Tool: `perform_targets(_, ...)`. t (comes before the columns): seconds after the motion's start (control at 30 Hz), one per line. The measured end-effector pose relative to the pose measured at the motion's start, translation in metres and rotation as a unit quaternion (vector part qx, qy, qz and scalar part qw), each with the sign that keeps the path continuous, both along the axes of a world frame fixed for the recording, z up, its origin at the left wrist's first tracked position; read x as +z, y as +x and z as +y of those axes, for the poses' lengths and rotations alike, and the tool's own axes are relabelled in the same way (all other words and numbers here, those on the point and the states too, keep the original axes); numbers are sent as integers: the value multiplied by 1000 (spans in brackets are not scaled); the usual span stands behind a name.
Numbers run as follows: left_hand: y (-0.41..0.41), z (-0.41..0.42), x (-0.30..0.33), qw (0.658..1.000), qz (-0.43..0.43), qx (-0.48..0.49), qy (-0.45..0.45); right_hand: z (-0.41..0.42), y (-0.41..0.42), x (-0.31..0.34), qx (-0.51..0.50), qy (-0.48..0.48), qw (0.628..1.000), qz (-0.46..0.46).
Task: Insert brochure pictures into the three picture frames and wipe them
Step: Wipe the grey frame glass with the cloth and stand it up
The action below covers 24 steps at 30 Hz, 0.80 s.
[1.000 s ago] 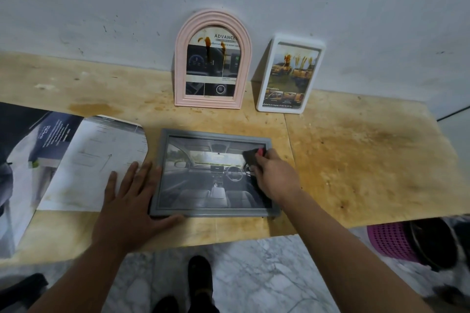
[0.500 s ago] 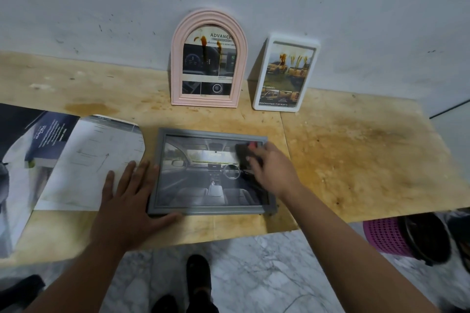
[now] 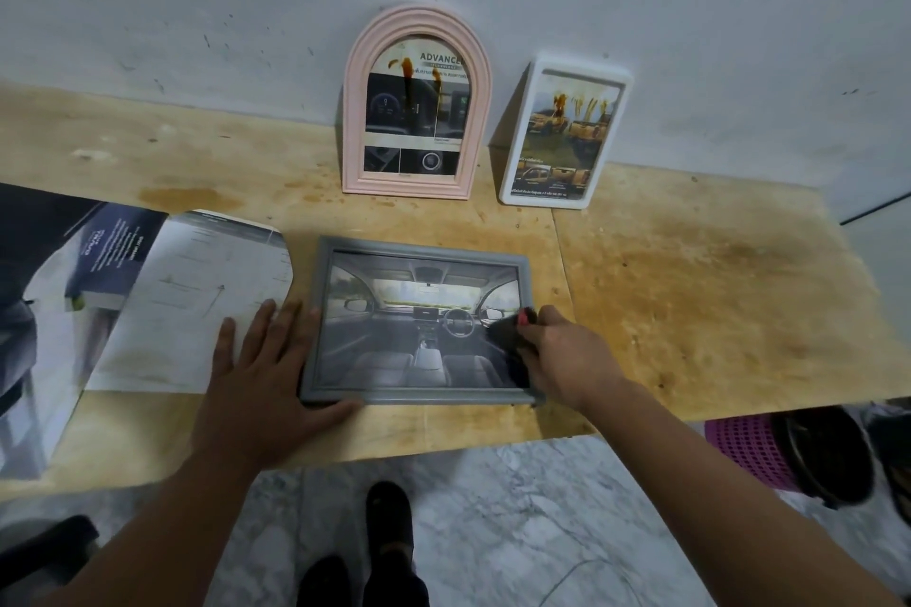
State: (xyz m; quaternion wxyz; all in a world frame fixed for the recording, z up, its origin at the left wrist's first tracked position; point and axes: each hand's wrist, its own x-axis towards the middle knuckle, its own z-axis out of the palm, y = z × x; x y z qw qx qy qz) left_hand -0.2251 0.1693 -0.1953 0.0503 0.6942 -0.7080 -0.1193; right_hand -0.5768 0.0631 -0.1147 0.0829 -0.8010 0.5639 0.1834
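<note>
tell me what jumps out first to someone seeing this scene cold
The grey frame lying flat at the near edge of the wooden table, the left hand pressing its left edge and the right hand holding a dark cloth on the glass. Behind it, a pink arched frame and a white frame lean on the wall, both streaked with brown drips.

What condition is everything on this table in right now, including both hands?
Grey frame: flat on the table, picture inside.
Pink arched frame: upright against wall, brown streaks on glass.
White frame: leaning on wall, brown streaks.
Left hand: flat, steadying the grey frame.
Right hand: holding dark cloth on the glass.
Brochure: lying open.
</note>
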Motion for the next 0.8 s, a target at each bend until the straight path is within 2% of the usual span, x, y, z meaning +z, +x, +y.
perform_targets(0.2, 0, -1, -1, 1000, 11, -4, -8, 37, -4, -6, 1, 38, 992, -117)
perform_targets(0.4, 0, 0, -1, 1000, 10, -5, 0, 61, 39, -20, 0, 35, 975, -222)
perform_targets(0.63, 0, 0, -1, 1000, -1, -12, 4, 57, 103, -31, 57, 27, 972, -228)
perform_targets(0.8, 0, -1, -3, 1000, 7, -14, 3, 60, 155, -33, 74, 40, 952, -294)
